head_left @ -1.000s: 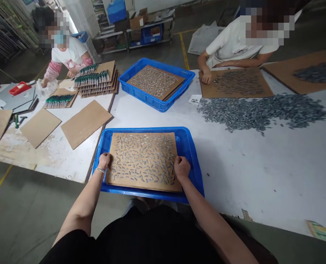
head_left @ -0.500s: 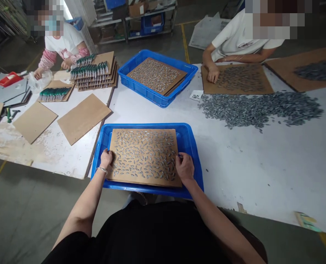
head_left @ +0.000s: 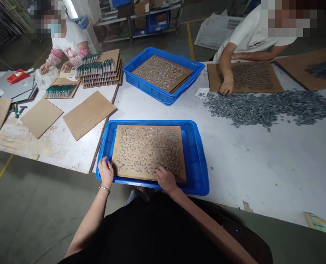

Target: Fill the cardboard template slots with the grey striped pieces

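A brown board point(head_left: 149, 176), covered with rows of small grey leaf-shaped pieces point(head_left: 149, 148), lies in a shallow blue tray point(head_left: 197, 157) in front of me. My left hand point(head_left: 106, 172) rests at the tray's left side beside the board's near left corner, fingers forward and thumb apart, holding nothing that I can see. Over the board's near edge, my right hand point(head_left: 167, 179) has its fingertips pinched together at one of the small pieces. The fingers partly cover that piece.
Behind stands another blue tray point(head_left: 149, 82) with filled boards. A co-worker's hand point(head_left: 226, 86) reaches to a heap of grey pieces point(head_left: 251, 108) on the right. At left lie bare boards point(head_left: 90, 115) and stacked boards with green-topped items point(head_left: 96, 68); another person handles a plastic bag point(head_left: 46, 77).
My right hand has left the board's right edge and moved left to its near edge. My left hand has slid down toward the near corner. The co-worker's hand has moved to the heap.
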Demonstrator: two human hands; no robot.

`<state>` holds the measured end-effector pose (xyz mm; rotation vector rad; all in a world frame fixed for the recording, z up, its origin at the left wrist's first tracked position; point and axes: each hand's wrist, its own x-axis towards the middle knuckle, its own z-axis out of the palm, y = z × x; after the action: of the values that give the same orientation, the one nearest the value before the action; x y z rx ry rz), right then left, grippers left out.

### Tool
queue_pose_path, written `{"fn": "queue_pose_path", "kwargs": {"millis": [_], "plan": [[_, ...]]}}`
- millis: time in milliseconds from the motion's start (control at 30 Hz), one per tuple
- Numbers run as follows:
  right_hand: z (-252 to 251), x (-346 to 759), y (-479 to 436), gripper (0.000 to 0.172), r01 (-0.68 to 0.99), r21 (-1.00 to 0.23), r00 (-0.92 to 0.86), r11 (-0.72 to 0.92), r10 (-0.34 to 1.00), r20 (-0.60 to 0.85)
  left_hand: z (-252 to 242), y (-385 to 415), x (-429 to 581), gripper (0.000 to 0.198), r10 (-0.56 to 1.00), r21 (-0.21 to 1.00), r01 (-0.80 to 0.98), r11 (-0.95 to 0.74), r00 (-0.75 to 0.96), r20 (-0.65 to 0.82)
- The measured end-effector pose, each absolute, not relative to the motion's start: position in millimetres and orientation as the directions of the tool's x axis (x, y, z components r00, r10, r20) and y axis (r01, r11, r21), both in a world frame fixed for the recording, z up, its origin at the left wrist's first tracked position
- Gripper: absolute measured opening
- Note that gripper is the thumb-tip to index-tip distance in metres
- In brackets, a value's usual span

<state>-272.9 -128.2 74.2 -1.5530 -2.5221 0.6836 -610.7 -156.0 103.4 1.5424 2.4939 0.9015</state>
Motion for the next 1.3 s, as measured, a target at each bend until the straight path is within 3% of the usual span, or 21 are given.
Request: {"fn": "queue_pose_path", "kwargs": {"millis": [533,833,1033,1300], "plan": [[74.2,-275.2,-134.4,0.025,0.857,-0.404,-0.406,0.320,0.902,-0.148,85.2,-179.5,-606.1,0.028,0.840,0.533,0.800,0.275,-0.470,0.273],[82.9,-301.0,-132.2,0.026,0.848,-0.400,-0.439,0.348,0.884,-0.162,93.1,-192.4,-558.6,0.021,0.944,0.520,0.852,0.057,-0.215,0.250],[79.3,-316.7,-131.2,0.024,0.881,-0.321,-0.428,0.349,0.876,-0.222,95.4,-210.5,-570.9,0.022,0.910,0.529,0.842,0.102,-0.293,0.292],[77.7,-326.8,-131.4,0.028,0.859,-0.334,-0.467,0.387,0.860,-0.203,92.6,-225.8,-588.3,0.020,0.880,0.541,0.821,0.181,-0.381,0.283]]}}
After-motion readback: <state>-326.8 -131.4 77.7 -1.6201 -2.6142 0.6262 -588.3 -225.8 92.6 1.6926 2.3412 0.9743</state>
